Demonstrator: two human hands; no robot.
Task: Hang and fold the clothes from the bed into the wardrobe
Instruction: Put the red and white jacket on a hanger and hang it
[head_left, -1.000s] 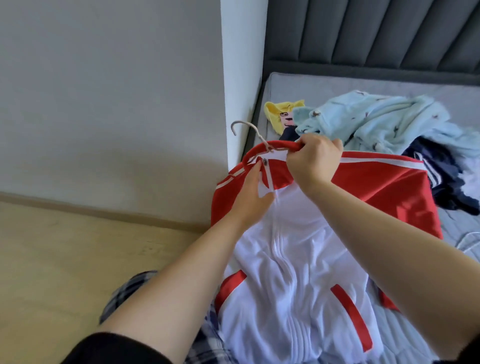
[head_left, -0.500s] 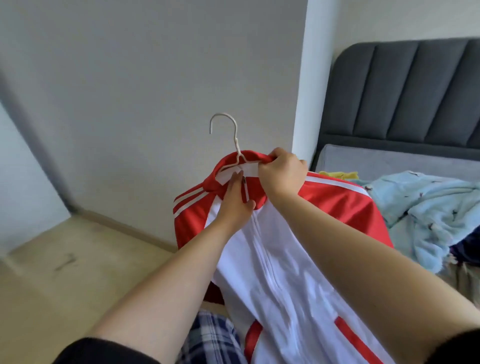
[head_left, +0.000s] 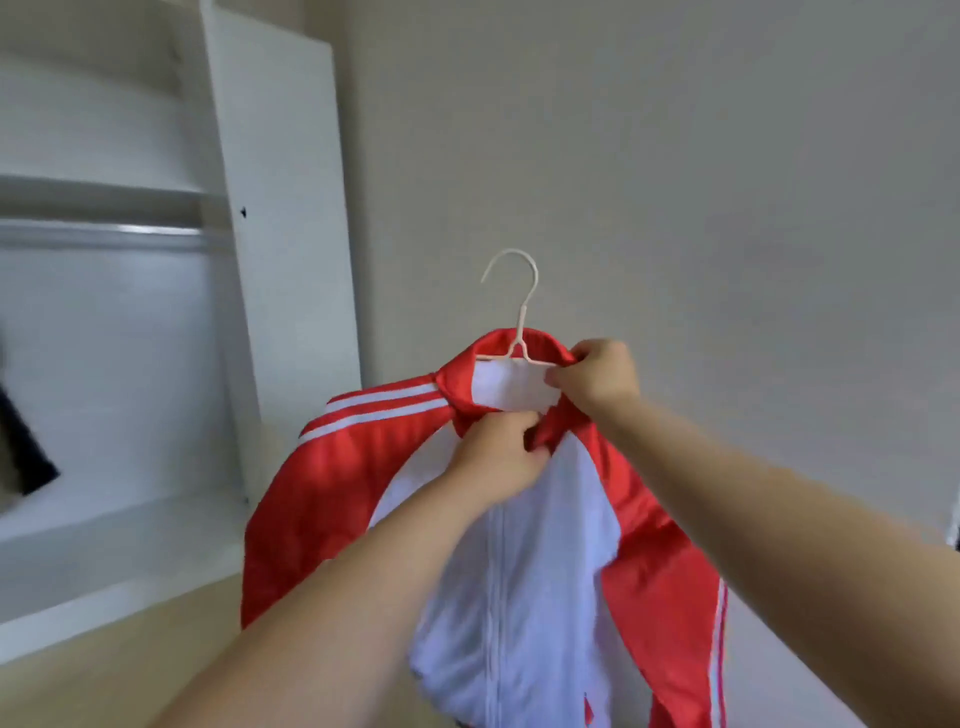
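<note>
a second ago we were at the bed with the jacket (head_left: 524, 545) lying partly over the mattress; now the bed and the clothes pile are out of view and the open white wardrobe (head_left: 280, 208) stands off to the left of our fingers, its metal rail (head_left: 104, 236) visible higher up on that side. the red and white jacket is lifted clear and hangs in front of us on the pale hanger (head_left: 517, 312), whose hook stands free just above our fingers. left hand (head_left: 501, 457) is closed on the front of the jacket at the top of the zip, just below the collar; right hand (head_left: 595, 376) is pinched shut on the right side of the collar, where the hanger's arm runs under it. we judge the hanging step for this garment nearly done: the hook has yet to go over the rail, well to the left of and above the fingers. no brand name, label or writing is readable; only white stripes on the shoulders and sleeve. the picture is motion-blurred.
</note>
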